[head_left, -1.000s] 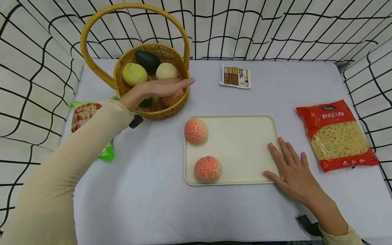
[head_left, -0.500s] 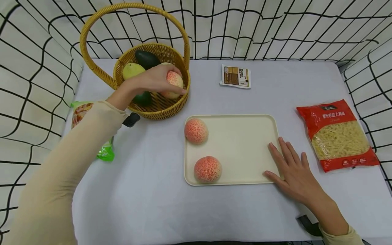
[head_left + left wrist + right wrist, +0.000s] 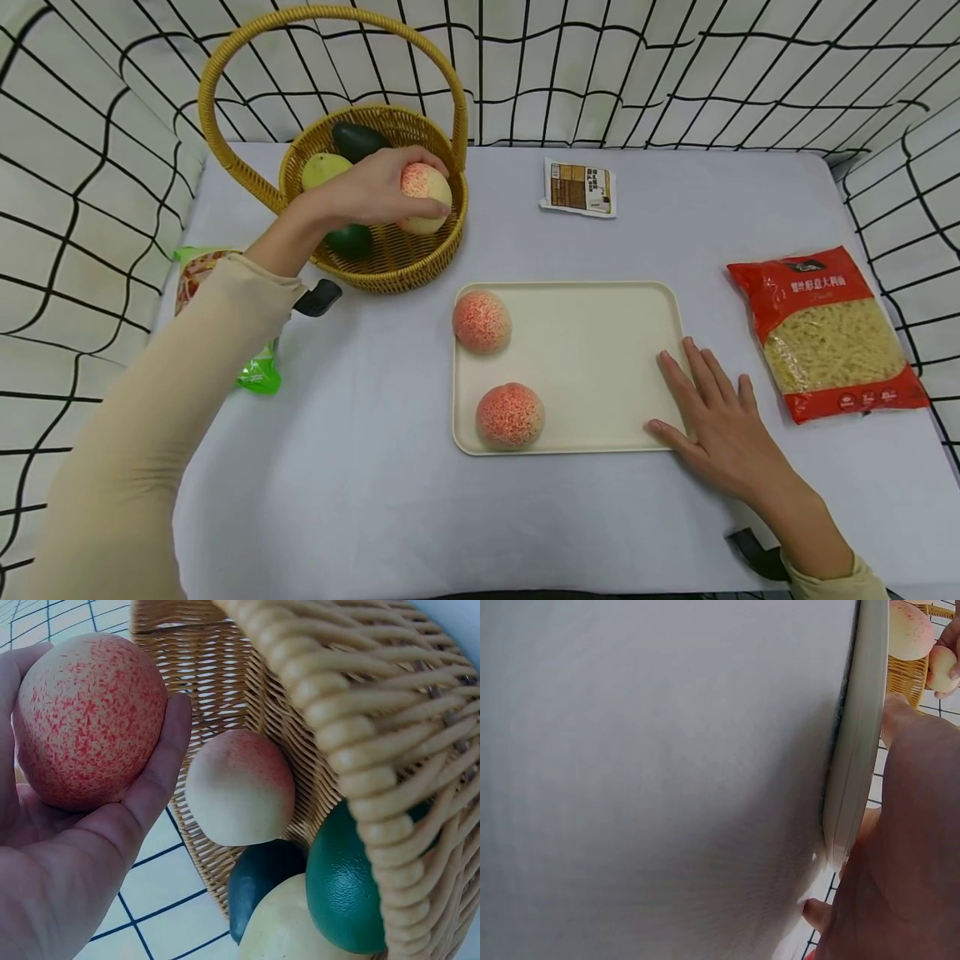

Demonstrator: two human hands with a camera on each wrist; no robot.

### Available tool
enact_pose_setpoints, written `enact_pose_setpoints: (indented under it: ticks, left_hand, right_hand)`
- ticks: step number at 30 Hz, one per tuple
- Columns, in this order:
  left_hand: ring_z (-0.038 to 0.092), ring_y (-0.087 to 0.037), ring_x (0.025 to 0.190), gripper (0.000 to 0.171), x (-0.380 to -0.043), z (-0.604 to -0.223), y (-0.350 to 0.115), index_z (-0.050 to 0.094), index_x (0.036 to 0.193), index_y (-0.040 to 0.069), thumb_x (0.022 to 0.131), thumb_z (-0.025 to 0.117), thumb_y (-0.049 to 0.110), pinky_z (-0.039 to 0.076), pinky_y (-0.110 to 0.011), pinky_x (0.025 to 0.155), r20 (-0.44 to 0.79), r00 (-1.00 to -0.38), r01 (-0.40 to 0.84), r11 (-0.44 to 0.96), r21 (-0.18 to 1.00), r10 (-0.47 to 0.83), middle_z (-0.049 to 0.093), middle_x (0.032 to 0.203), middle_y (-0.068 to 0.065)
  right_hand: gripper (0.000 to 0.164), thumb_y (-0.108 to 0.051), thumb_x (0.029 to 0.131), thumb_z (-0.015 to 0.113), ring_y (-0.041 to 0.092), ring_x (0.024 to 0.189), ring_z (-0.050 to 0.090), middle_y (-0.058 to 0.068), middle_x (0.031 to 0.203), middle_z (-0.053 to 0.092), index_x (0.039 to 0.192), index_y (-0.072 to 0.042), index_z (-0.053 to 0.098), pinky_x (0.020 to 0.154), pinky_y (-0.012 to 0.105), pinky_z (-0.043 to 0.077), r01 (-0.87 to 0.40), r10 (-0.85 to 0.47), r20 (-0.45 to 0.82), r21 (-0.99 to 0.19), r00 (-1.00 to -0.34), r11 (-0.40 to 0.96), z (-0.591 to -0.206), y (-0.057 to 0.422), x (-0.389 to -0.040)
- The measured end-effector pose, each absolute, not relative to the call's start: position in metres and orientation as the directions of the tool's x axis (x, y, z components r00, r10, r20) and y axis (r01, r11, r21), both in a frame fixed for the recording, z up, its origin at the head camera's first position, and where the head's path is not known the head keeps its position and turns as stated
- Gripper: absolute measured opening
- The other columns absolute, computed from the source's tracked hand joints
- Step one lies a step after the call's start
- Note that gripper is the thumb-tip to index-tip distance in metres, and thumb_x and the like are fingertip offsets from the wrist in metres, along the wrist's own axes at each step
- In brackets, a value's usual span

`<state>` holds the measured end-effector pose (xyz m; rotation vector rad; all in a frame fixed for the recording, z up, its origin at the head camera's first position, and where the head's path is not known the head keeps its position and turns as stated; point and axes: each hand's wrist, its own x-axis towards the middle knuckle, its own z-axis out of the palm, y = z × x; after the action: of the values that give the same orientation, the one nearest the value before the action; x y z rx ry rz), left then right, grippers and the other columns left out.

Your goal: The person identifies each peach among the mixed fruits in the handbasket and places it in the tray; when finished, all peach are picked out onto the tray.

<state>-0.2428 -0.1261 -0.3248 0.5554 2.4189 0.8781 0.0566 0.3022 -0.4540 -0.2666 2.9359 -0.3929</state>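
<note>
My left hand grips a speckled pink-and-cream peach above the wicker basket. Thumb and fingers wrap its sides in the left wrist view. Below it in the basket lie a second peach, a dark green avocado-like fruit, a smooth green one and a yellow-green round fruit. On the cream tray, two more peaches sit at the left: one at the back, one in front. My right hand rests with fingers spread over the tray's right edge.
A red bag of pasta lies at the right of the white-covered table. A small brown-and-white packet lies behind the tray. A green bag is partly under my left arm. Black wire mesh encloses the back and sides.
My left hand has turned from flat over the basket to gripping a peach, and has lifted it slightly. The right hand and the tray have stayed put.
</note>
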Motion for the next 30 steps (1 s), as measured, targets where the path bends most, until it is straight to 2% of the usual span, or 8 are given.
enact_pose_setpoints:
  ticks: [10,18,23,30]
  left_hand:
    - [0.055,-0.024,0.113,0.053,-0.228,-0.314,-0.123,0.056,0.142,0.015,0.096,0.076,0.034,0.053,-0.028,0.086,-0.247,-0.810,0.214,0.660,0.720,0.532,0.057,0.137,-0.012]
    - [0.056,-0.026,0.116,0.054,-0.214,-0.308,-0.114,0.056,0.142,0.014,0.096,0.076,0.030,0.052,-0.035,0.092,-0.210,-0.796,0.259,0.632,0.730,0.568,0.058,0.136,-0.012]
    - [0.049,-0.026,0.125,0.054,-0.204,-0.305,-0.108,0.057,0.142,0.019,0.094,0.078,0.034,0.053,-0.037,0.093,-0.212,-0.789,0.267,0.632,0.727,0.577,0.056,0.137,-0.011]
    - [0.058,-0.025,0.113,0.053,-0.192,-0.304,-0.097,0.057,0.141,0.020,0.094,0.078,0.033,0.054,-0.037,0.091,-0.204,-0.757,0.288,0.597,0.749,0.620,0.059,0.133,-0.010]
  right_hand:
    - [0.103,-0.053,0.093,0.071,0.045,0.164,0.013,0.013,0.182,0.003,0.173,-0.028,0.012,0.122,0.084,0.008,-0.152,-0.195,-0.141,-0.269,-0.971,0.951,-0.455,0.302,0.057]
    - [0.102,-0.052,0.093,0.070,0.044,0.164,0.011,0.012,0.182,0.002,0.173,-0.028,0.011,0.123,0.084,0.007,-0.156,-0.199,-0.138,-0.270,-0.970,0.950,-0.454,0.302,0.057]
    - [0.102,-0.053,0.093,0.070,0.044,0.165,0.011,0.012,0.182,0.002,0.173,-0.028,0.011,0.123,0.083,0.006,-0.157,-0.199,-0.137,-0.269,-0.970,0.950,-0.454,0.302,0.057]
    - [0.101,-0.053,0.094,0.070,0.044,0.165,0.010,0.012,0.182,0.001,0.173,-0.028,0.012,0.124,0.083,0.005,-0.156,-0.199,-0.139,-0.275,-0.970,0.949,-0.454,0.302,0.057]
